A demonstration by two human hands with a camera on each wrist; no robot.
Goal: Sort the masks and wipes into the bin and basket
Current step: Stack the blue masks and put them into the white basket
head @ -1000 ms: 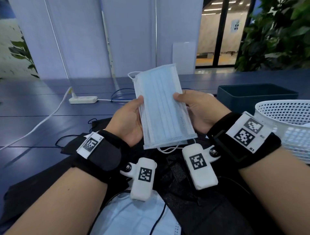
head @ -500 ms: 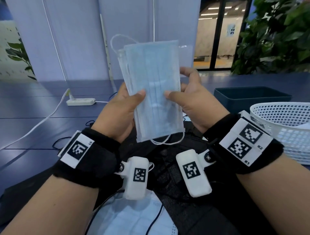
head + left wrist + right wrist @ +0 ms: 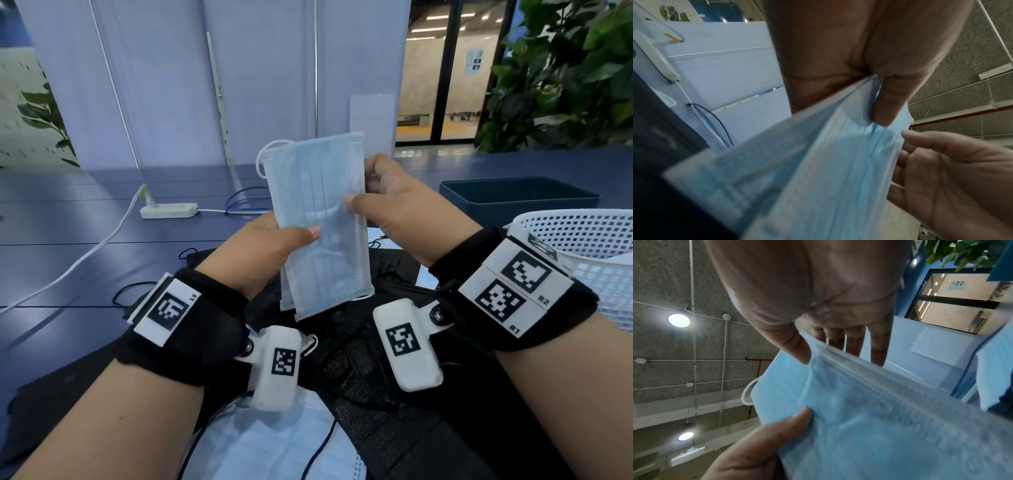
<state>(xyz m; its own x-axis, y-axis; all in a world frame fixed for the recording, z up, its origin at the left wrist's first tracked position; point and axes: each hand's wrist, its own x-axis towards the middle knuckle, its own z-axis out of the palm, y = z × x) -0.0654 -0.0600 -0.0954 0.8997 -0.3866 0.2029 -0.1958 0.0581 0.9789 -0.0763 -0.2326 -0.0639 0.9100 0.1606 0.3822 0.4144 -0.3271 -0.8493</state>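
Note:
I hold a small stack of light blue face masks (image 3: pixel 318 212) upright above the table. My left hand (image 3: pixel 274 246) pinches its lower left part, thumb (image 3: pixel 888 105) on the front of the masks (image 3: pixel 828 170). My right hand (image 3: pixel 394 205) pinches the right edge, thumb (image 3: pixel 797 347) in front and fingers behind the masks (image 3: pixel 869 410). The front mask hangs slightly lower than the rest. The dark blue bin (image 3: pixel 513 198) and the white mesh basket (image 3: pixel 582 240) stand to the right.
Black masks (image 3: pixel 359 359) lie piled on the dark blue table (image 3: pixel 68 240) under my wrists, and another light blue mask (image 3: pixel 274 442) lies nearest me. A white power strip (image 3: pixel 168 210) and its cable sit at the back left.
The mask stack rose, then came down a little. My right thumb moved out to the stack's right edge, and the front mask now sits lower than the others.

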